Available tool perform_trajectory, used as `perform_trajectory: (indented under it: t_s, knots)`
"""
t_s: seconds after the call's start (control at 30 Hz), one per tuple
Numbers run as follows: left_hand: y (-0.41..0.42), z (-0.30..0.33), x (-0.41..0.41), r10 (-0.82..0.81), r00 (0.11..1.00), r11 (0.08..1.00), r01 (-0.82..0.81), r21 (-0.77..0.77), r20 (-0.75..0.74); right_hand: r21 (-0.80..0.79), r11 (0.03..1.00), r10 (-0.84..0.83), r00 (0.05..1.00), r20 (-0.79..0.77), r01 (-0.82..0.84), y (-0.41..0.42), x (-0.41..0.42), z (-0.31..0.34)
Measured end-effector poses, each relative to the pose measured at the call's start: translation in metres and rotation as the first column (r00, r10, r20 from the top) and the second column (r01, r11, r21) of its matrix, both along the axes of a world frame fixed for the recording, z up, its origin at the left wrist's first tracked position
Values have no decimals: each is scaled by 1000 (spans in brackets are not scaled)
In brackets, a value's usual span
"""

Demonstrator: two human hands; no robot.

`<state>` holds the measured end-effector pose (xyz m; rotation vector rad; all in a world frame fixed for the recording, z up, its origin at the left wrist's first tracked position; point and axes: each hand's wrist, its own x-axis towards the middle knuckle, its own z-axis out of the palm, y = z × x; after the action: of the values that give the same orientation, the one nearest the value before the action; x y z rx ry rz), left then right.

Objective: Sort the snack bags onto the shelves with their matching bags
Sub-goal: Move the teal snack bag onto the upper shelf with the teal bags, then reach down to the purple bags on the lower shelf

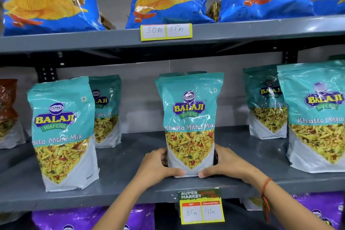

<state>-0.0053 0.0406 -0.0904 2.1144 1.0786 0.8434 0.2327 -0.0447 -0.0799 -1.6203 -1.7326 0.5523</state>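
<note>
A teal Khatta Mitha Mix bag [189,117] stands upright at the middle of the grey middle shelf [130,166], with another teal bag right behind it. My left hand [158,166] grips its lower left side and my right hand [225,164] grips its lower right side, thumbs on the front bottom edge. Matching teal bags stand on the same shelf: one at the left front [61,132], one behind it [106,110], and two at the right [267,106] [317,115].
Blue wafer chip bags [46,0] fill the upper shelf above a 30/15 Rs price tag [166,31]. Purple bags [78,218] sit on the shelf below. A supermarket price label [201,207] hangs on the middle shelf's front edge. A brown-red bag [7,110] stands at the far left.
</note>
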Motion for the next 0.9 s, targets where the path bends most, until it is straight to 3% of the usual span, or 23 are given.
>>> perform_trajectory:
  t_s: [0.27,0.37,0.5,0.67,0.77,0.9]
  knots:
    - [-4,-3,2,19,1000,1000,-19,15,-24,-37,999,-1,1000,-17,1,-1,4,-6]
    - [-11,-2,-2,53,998,997,-52,61,-16,-4,1000,-21,995,-94,21,-5,6,-10]
    - [-26,2,-14,91,993,988,-99,122,75,210,965,-91,951,-294,157,-19,-8,-12]
    - [-61,2,-41,154,926,958,-225,175,345,511,747,-199,877,-438,425,-51,-57,-18]
    - [-81,-12,-66,203,863,934,-313,174,463,605,673,-165,883,-439,426,-67,-97,-29]
    - [-92,-53,-102,315,779,893,-436,108,542,682,666,-132,948,-290,301,-78,-150,-71]
